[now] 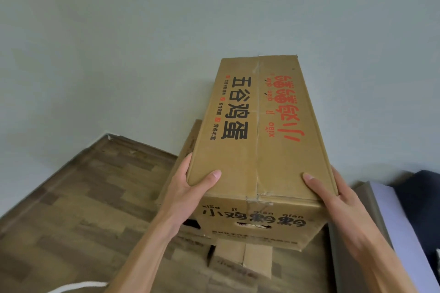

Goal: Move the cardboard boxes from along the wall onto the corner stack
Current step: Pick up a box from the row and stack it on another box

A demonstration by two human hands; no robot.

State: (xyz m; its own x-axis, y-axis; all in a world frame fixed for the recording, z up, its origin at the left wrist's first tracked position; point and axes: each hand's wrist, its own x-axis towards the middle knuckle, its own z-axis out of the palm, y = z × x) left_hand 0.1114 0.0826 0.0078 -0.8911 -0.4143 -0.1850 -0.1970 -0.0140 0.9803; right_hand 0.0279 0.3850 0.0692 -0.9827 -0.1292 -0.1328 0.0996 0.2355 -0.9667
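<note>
A long brown cardboard box (259, 131) with black and red Chinese print fills the middle of the view, its far end against the pale wall. My left hand (190, 185) grips its near left corner, thumb on the top face. On the near right corner my right hand (331, 194) holds it the same way. The box rests on or just above other cardboard boxes (188, 143) stacked underneath; whether it touches them I cannot tell. A smaller box (240, 259) with open flaps shows below its near end.
Wood-pattern floor (83, 197) spreads to the left up to the wall. A grey-edged white panel (390, 226) and a dark object (421, 200) lie at the right. A white cord (78, 286) crosses the bottom left.
</note>
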